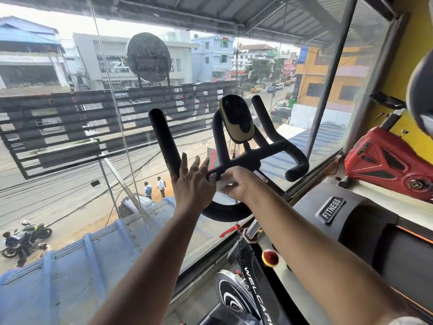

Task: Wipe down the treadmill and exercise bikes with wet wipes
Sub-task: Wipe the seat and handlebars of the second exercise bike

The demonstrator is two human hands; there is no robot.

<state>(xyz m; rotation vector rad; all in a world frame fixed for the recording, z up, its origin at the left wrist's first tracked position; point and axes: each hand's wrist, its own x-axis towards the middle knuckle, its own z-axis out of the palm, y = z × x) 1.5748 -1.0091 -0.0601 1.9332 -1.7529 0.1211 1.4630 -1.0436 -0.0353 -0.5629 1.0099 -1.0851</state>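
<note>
An exercise bike with black foam handlebars (267, 156) and a black-and-gold console (237, 118) stands in front of me by a glass wall. My right hand (236, 184) presses a white wet wipe (222, 184) against the handlebar's centre bar, fingers closed around it. My left hand (193, 181) is open beside it, fingers spread, touching the bar just right of the left upright grip (164, 139). The bike's frame (255, 285) and flywheel (234, 299) show below.
A treadmill's black motor cover marked FITNESS (346, 214) lies to the right, with its belt (407, 254) behind. A red machine (386, 160) sits on the ledge at far right. The glass wall (105, 137) is close behind the handlebars.
</note>
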